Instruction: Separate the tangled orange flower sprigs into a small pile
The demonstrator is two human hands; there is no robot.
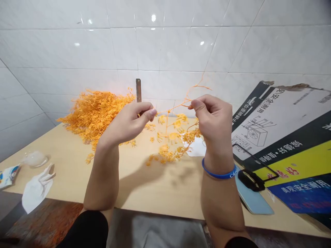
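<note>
Between my two hands, above the tabletop, hangs an orange dried flower sprig (168, 115) with thin branching stems and yellow-orange flower clusters. My left hand (130, 120) pinches its left end between thumb and forefinger. On the other side my right hand (213, 113) grips the stem between thumb and bent forefinger, and thin twigs rise above it. Part of the sprig passes behind the right hand. A big heap of orange dried flowers (99, 108) lies behind and left of my left hand. Loose clusters are scattered near it.
A narrow upright brown piece (139, 90) stands by the tiled wall. On the table (160, 193) lie white paper (195, 146), a crumpled tissue (37, 187), a blue-white packet (9, 176) and a clear plastic item (35, 159). To the right are a printed cardboard box (261, 132) and a light-blue phone-like slab (254, 198).
</note>
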